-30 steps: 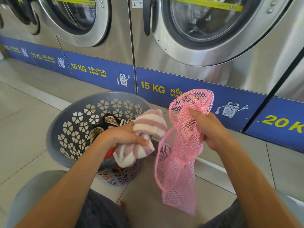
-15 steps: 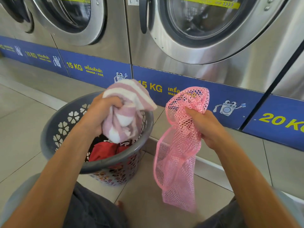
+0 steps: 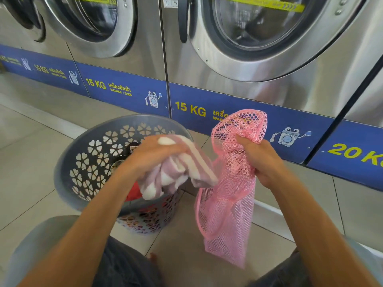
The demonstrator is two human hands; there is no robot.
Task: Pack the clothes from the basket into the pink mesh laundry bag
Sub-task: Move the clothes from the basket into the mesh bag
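Basket: sitting on the floor at left, red clothing showing inside.
Left hand: clutching a bunched striped cloth beside the bag.
Bag: hanging limp, its side touching the cloth.
Right hand: gripping gathered mesh near the top.
Advice: spreading the bag's mouth wide is probably needed before feeding the cloth in.

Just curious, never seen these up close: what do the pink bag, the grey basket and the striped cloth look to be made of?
Pink mesh laundry bag: thin, probably synthetic net; open holes, limp.
Grey round basket: moulded matte plastic, likely; rigid wall with flower cut-outs.
Pink-and-white striped cloth: soft fabric, perhaps knit or terry; it bunches, but blur hides the weave.
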